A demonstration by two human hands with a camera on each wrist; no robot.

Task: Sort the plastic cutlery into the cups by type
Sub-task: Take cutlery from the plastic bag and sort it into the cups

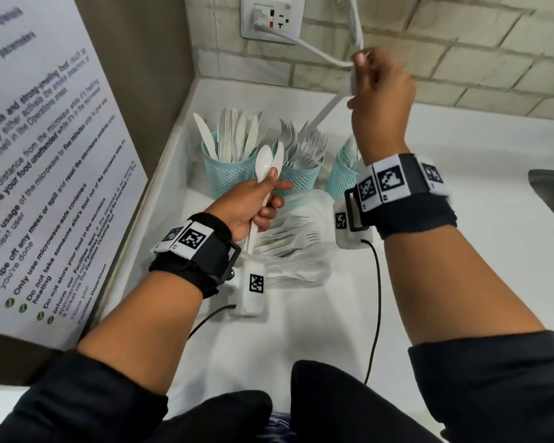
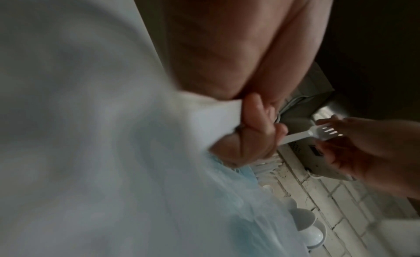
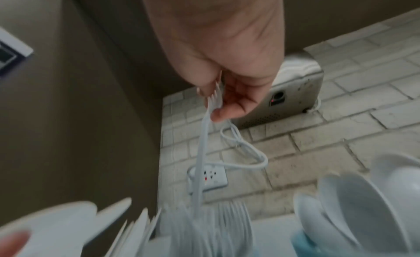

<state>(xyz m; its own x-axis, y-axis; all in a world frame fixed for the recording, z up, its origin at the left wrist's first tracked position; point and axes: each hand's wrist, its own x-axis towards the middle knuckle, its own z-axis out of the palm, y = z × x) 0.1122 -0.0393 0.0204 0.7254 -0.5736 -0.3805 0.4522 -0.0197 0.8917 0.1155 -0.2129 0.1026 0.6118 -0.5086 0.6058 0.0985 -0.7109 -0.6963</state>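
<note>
Three teal mesh cups stand in the counter corner: the left cup (image 1: 229, 175) holds knives, the middle cup (image 1: 301, 182) forks, the right cup (image 1: 343, 174) spoons (image 3: 352, 207). My right hand (image 1: 357, 75) is raised above the cups. It pinches a white fork (image 1: 322, 115) by its tined end (image 3: 213, 99), and the handle (image 3: 200, 162) slants down towards the fork cup. My left hand (image 1: 271, 193), in front of the cups, grips a white spoon (image 1: 263, 163) with a knife (image 1: 279, 158) beside it. In the left wrist view the fork (image 2: 322, 131) shows past my curled fingers (image 2: 250, 135).
A clear plastic bag (image 1: 291, 247) of loose cutlery lies on the white counter (image 1: 301, 330) below my left hand. A wall socket (image 1: 271, 17) with a white cable (image 1: 320, 52) is behind the cups. A notice board (image 1: 45, 155) lines the left wall. A sink edge (image 1: 550, 187) is at right.
</note>
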